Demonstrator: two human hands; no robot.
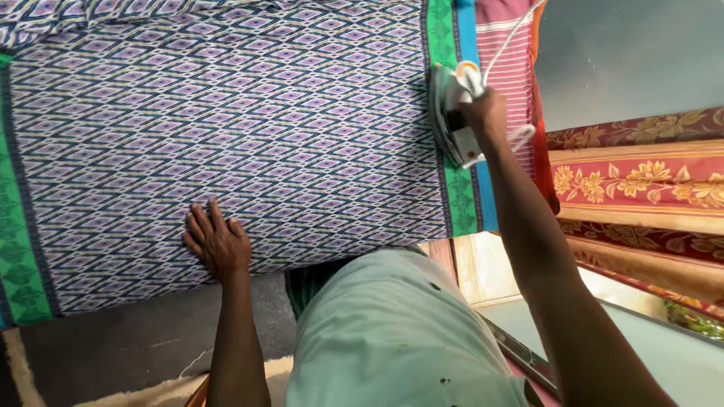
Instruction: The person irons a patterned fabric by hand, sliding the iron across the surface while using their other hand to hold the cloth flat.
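Head view: the right hand (486, 113) gripped the white electric iron (452, 113) on the green border of the purple diamond-patterned cotton cloth (226, 128).
Left hand (217, 241): fingers released, flat on the cloth.
Risk: a resting iron could scorch the border; its white cord (505, 41) could snag.
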